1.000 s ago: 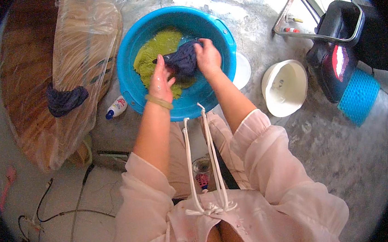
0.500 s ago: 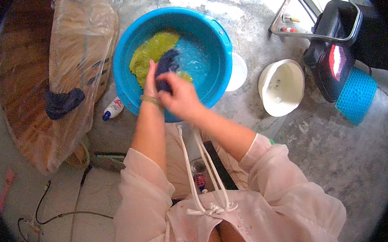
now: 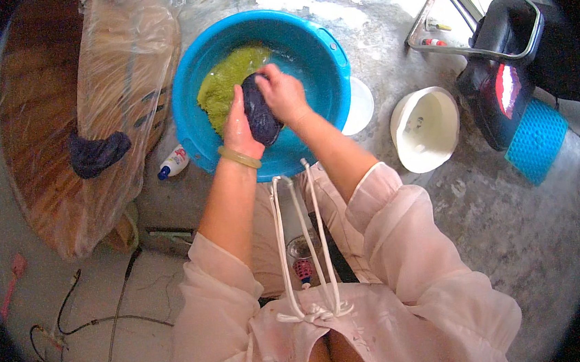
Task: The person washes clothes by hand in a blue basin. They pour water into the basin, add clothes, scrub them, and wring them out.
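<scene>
Over a blue plastic basin [image 3: 183, 59], my two hands hold a bunched dark navy cloth [image 3: 261, 112] between them. My left hand [image 3: 239, 125], with a pale bangle at its wrist, supports the cloth along its left side. From the right, my right hand [image 3: 285, 98] has its fingers curled onto the cloth's upper part. Wet yellow-green fabric [image 3: 224, 94] lies in the basin just beyond my left hand. A similar dark cloth [image 3: 98, 154] rests on the plastic-covered board at the left.
Left of the basin stands a wooden board [image 3: 121, 65] under clear plastic, with a white bottle [image 3: 174, 162] nearby. To the right are a white disc [image 3: 359, 106], a cream bucket [image 3: 396, 130], a metal frame [image 3: 415, 35], a black bag [image 3: 482, 95] and a blue textured mat [image 3: 538, 140].
The dark cloth has come down toward me and is now gathered between both palms. My right hand has moved up and right, from my left wrist onto the cloth's upper part.
</scene>
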Available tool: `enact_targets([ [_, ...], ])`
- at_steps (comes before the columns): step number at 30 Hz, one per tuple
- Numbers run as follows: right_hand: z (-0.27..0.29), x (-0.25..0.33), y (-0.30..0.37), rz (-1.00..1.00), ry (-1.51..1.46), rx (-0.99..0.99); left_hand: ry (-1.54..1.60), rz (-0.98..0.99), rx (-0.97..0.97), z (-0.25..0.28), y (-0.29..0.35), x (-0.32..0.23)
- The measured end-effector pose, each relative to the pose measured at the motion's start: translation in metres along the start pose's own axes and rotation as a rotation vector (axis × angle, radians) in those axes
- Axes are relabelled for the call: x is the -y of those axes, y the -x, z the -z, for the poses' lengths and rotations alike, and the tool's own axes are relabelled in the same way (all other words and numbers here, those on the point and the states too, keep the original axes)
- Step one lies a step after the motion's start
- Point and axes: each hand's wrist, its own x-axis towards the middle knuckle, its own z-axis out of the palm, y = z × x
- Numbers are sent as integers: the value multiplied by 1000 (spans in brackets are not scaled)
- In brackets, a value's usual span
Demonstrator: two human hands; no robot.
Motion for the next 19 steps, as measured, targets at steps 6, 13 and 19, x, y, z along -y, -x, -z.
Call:
enact_targets([
  [6,4,-54,-10,-262,307,-225,-368,-49,-242,18,7,-28],
  [13,9,-60,-4,-324,223,-156,-337,-1,-238,38,4,-15],
  [19,0,14,34,-78,-364,296,-184,135,-79,40,-11,-16],
])
